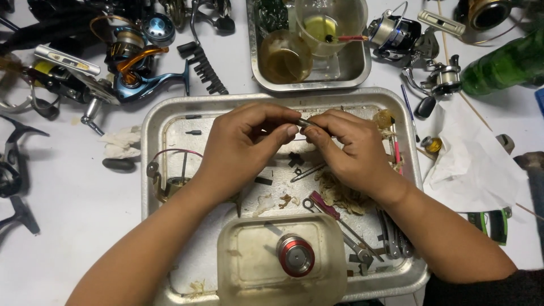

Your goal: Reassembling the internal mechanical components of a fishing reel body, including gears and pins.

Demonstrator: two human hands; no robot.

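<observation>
- A small slim metal part [304,122] is pinched between both hands at the centre of the frame, above the large metal tray [152,127]; what kind of part it is cannot be told, since most of it is covered.
- Left hand [245,141]: fingers curled in, thumb and forefinger closed on the left end of the part.
- Right hand [345,148]: fingers bent and closed on the right end, touching the tips of the left hand.
- Disassembly is judged well advanced: loose screws, small black pieces, a wrench [356,242] and other tools are scattered in the tray around greasy wads of paper [340,192].
- A red-rimmed spool [295,255] is seen set apart in a cloudy plastic tub [238,266] at the lower centre, resting on the tray's near edge.
- A smaller metal pan [362,62] at upper centre holds plastic cups with yellowish liquid; cleaning is judged under way, not finished.
- Several fishing reels lie on the table: a blue-and-orange reel [133,68] at upper left, a silver reel [396,34] at upper right, apparently not yet opened.
- A green bottle [504,65] lies at the far right, a white sheet of paper [476,158] below it.
- No reassembled unit is visible in the tray; reassembly is judged still outstanding.
</observation>
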